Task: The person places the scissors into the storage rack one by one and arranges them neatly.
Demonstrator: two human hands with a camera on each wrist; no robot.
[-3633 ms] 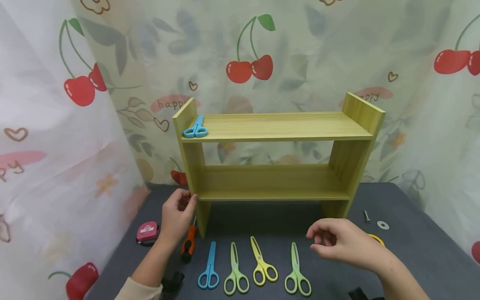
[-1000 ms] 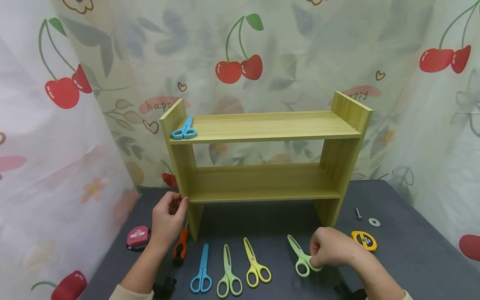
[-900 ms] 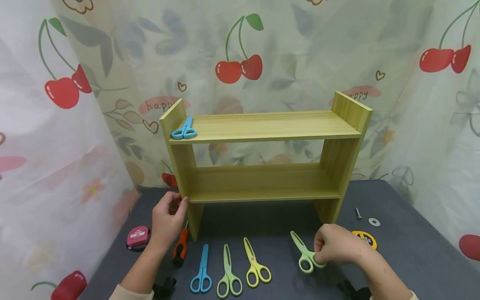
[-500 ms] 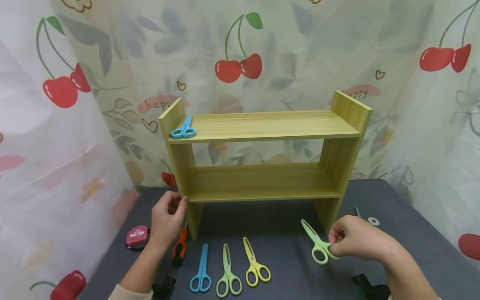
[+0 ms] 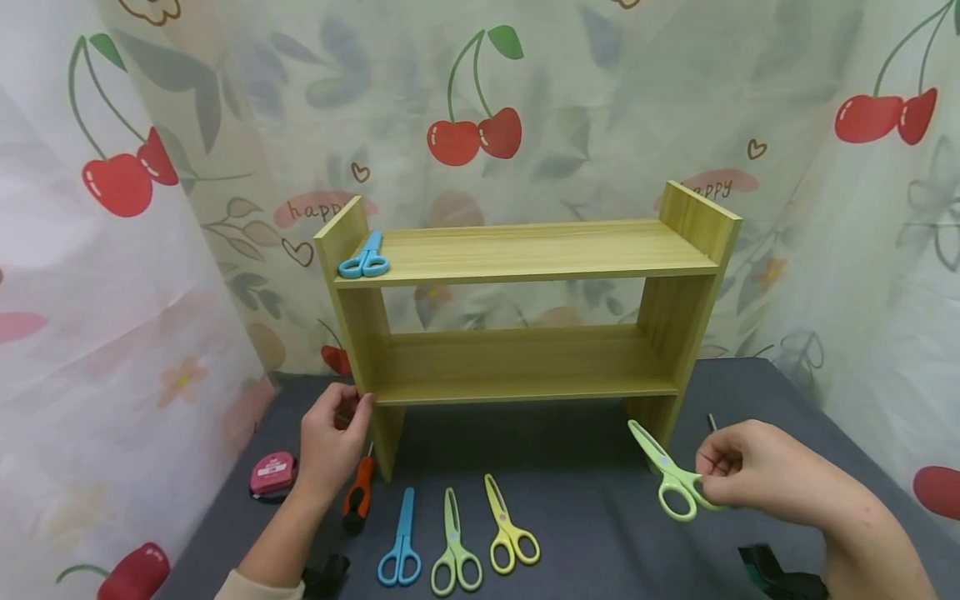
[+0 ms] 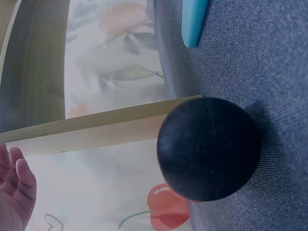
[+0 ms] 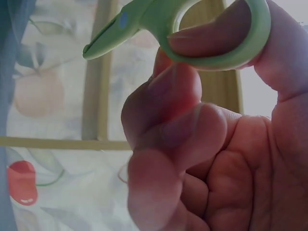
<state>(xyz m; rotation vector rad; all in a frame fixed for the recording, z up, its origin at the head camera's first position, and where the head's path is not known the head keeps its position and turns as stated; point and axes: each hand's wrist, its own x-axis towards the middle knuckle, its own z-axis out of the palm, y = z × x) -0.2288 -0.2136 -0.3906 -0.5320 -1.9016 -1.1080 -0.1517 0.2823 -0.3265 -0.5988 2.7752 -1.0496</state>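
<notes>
My right hand pinches a pair of light green scissors by one handle loop, just in front of the shelf's right leg. The blades point up and to the left. In the right wrist view, the thumb lies across the green scissors' loop with the other fingers curled below. My left hand holds the left side panel of a two-tier wooden shelf, thumb at its front edge and fingers by the outer face. Blue scissors lie at the left end of the top board.
On the dark table lie blue scissors, green scissors and yellow scissors in a row. An orange-black screwdriver and pink tape measure are at left. A bolt shows behind my right hand. A cherry-patterned cloth hangs behind.
My right hand has taken the rightmost green scissors from the row and moved right and away from me, raising them toward the shelf's right leg. The left hand keeps its place.
</notes>
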